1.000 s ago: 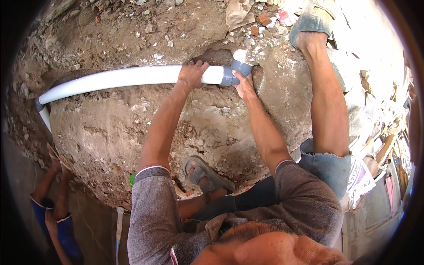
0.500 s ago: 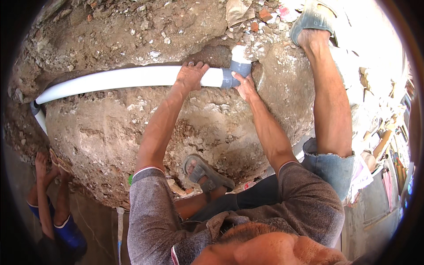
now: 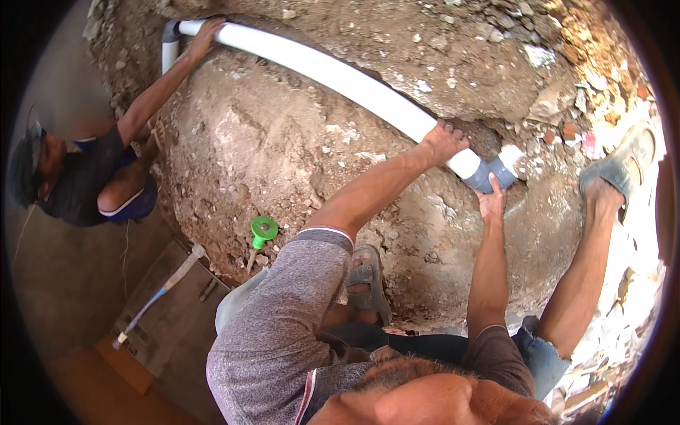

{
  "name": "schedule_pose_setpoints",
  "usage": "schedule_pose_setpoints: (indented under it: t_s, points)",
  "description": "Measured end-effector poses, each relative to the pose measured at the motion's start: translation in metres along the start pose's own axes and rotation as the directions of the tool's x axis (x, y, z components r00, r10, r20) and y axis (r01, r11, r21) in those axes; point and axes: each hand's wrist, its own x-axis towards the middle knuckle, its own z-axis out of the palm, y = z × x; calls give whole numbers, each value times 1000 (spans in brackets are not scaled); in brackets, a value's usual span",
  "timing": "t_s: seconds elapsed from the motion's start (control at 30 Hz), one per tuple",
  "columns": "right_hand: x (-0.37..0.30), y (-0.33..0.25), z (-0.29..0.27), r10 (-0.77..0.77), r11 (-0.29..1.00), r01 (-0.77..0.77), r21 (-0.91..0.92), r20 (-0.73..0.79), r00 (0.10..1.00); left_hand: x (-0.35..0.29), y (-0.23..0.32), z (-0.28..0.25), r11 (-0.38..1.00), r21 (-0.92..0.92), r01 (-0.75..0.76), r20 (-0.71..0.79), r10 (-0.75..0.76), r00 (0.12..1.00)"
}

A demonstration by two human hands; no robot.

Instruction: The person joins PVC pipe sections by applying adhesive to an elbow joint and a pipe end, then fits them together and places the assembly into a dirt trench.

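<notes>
A long white plastic pipe (image 3: 319,68) lies in a trench in the dirt, slanting from the far left to the right. My left hand (image 3: 445,142) is closed over the pipe near its right end. At that end sits a grey elbow fitting (image 3: 479,178), with a short white stub (image 3: 510,157) on its other side. My right hand (image 3: 491,201) grips the elbow from the near side, thumb on top; its other fingers are partly hidden. A co-worker's hand (image 3: 207,35) rests on the pipe's far left end, beside another grey elbow (image 3: 171,30).
The co-worker (image 3: 78,173) crouches at the left. A green-guarded chisel (image 3: 264,230) stands in the dirt near my left arm. A long-handled tool (image 3: 164,290) leans at the lower left. My sandalled feet (image 3: 368,287) straddle the mound; rubble (image 3: 567,134) lies at the right.
The view has turned left, so the pipe now slants. The co-worker has raised an arm and put a hand on the pipe's far end. My hands keep their grips.
</notes>
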Motion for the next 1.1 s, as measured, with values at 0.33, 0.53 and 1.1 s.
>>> schedule_pose_setpoints:
  t_s: [0.33, 0.53, 1.1]
  points:
    - [8, 6, 1, 31, 1000, -30, -7, 44, 999, -8, 6, 11, 994, 66, 87, -24, -85, 996]
    - [6, 2, 2, 7, 999, -5, -45, 28, 1000, -10, 7, 14, 993, 69, 93, -75, -88, 993]
    - [13, 13, -2, 9, 1000, -10, 7, 47, 999, -7, 0, 21, 993, 83, 83, -96, -75, 993]
